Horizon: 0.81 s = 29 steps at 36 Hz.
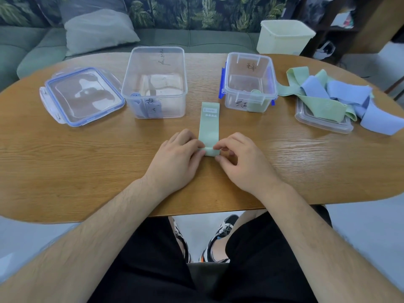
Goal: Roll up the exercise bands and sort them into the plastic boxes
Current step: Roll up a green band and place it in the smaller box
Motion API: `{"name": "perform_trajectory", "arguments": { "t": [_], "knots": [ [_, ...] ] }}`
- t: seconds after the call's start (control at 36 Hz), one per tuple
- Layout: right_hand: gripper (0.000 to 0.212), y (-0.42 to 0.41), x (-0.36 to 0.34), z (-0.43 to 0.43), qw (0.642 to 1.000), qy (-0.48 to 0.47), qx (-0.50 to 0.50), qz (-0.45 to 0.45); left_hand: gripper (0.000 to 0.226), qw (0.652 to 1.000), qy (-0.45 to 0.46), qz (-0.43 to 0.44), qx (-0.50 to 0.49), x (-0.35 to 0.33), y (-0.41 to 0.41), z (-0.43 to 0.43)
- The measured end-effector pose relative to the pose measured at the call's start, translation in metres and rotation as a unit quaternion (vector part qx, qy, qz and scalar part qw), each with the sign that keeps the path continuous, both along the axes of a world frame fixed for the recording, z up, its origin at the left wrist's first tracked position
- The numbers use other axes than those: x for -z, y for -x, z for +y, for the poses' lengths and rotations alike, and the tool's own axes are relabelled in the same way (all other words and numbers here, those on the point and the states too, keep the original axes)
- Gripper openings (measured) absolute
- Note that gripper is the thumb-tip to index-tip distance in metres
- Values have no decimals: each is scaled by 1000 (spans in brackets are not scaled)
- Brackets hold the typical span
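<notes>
A pale green exercise band (209, 125) lies flat on the wooden table (87, 162), stretching away from me, its near end curled into a small roll. My left hand (177, 158) pinches the roll's left side and my right hand (238, 158) pinches its right side. The large clear box (155, 84) at centre left holds a rolled blue band (140, 103). The smaller clear box (248, 80) with blue clips holds a rolled green band (256, 101).
A loose heap of green and blue bands (332, 97) lies on a clear lid (321, 122) at the right. Another blue-rimmed lid (82, 96) rests at the left. A pale yellow tub (284, 37) stands behind the table, with a sofa and cushion (96, 31) beyond.
</notes>
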State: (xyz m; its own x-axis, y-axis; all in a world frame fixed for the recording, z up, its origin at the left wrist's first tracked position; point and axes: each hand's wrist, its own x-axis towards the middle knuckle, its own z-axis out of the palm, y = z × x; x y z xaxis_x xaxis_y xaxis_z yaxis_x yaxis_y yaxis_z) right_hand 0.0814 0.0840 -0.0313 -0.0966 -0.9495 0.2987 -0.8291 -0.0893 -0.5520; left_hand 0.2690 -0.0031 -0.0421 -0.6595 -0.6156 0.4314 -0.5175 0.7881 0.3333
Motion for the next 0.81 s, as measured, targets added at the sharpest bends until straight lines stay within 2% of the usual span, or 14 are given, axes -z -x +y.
{"name": "perform_trajectory", "arguments": {
  "t": [0.14, 0.28, 0.36, 0.5, 0.64, 0.81],
  "knots": [
    [17, 6, 3, -11, 1000, 2, 8, 5, 28, 1000, -19, -2, 20, -6, 2, -4],
    [21, 8, 7, -17, 1000, 11, 25, -1, 20, 1000, -8, 4, 11, 1, 4, -13],
    [24, 7, 7, -16, 1000, 24, 16, 3, 28, 1000, -12, 0, 2, 3, 7, -19],
    [17, 9, 7, -22, 999, 22, 31, 12, 37, 1000, -27, 4, -5, 2, 12, -28],
    [22, 15, 7, -36, 998, 11, 55, 24, 27, 999, -22, 33, 9, -2, 18, -30],
    [27, 20, 9, -47, 997, 20, 62, 28, 20, 999, -29, 25, -2, 0, 20, -43]
  ]
}}
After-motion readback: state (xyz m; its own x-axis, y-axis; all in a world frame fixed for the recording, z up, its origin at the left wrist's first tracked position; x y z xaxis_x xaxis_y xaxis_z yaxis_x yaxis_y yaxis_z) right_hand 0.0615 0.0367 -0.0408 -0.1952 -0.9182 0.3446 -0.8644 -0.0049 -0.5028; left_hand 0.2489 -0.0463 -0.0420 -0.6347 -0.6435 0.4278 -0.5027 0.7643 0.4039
